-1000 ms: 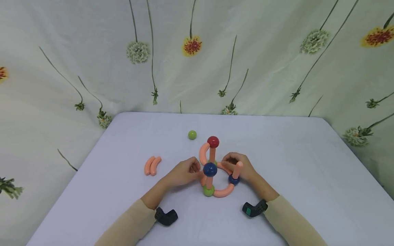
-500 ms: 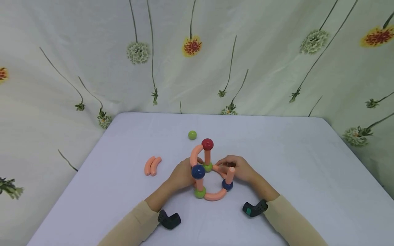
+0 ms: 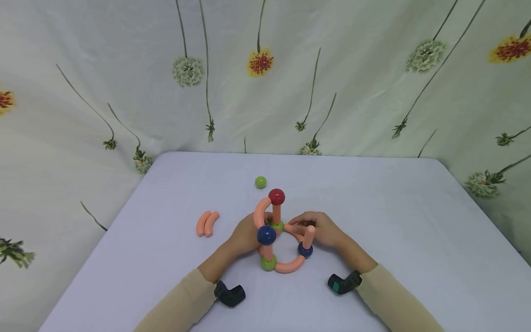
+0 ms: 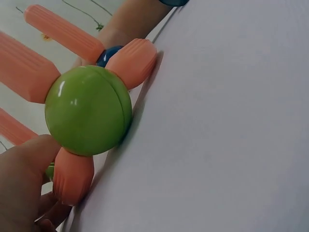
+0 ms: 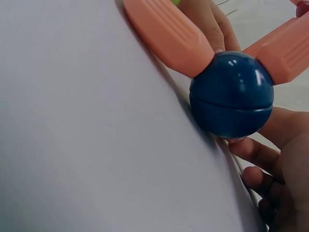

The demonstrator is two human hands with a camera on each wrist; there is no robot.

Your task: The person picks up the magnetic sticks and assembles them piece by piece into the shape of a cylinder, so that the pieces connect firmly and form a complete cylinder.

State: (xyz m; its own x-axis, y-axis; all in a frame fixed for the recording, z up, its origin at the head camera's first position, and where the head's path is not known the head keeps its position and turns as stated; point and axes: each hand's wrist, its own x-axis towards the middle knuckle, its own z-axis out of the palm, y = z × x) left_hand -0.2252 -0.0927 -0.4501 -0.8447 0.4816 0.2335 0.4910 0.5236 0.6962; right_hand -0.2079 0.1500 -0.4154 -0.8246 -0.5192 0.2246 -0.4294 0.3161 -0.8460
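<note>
A ball-and-rod toy frame stands on the table, with orange rods joining coloured balls in a ring. A front curved rod (image 3: pixel 290 266) links the near green ball (image 3: pixel 268 263) to a low blue ball (image 3: pixel 305 250), which bears an upright rod (image 3: pixel 309 237). Higher up are a blue ball (image 3: pixel 266 235) and a red ball (image 3: pixel 276 197), bridged by an arched rod (image 3: pixel 259 214). My left hand (image 3: pixel 244 235), partly hidden, grips the left curved rod (image 4: pixel 73 178) beside the near green ball. My right hand (image 3: pixel 322 229) pinches the back-right curved rod (image 3: pixel 289 228) by the far green ball (image 3: pixel 278 226).
Two loose curved orange rods (image 3: pixel 207 224) lie side by side to the left. A loose green ball (image 3: pixel 260 182) sits behind the frame. A flowered cloth (image 3: pixel 365 92) hangs beyond the table's back edge (image 3: pixel 365 157).
The frame has shifted left and slightly nearer. My left hand has moved in behind its left side, now partly covered by it. My right hand has moved only a little, staying at the back-right rod.
</note>
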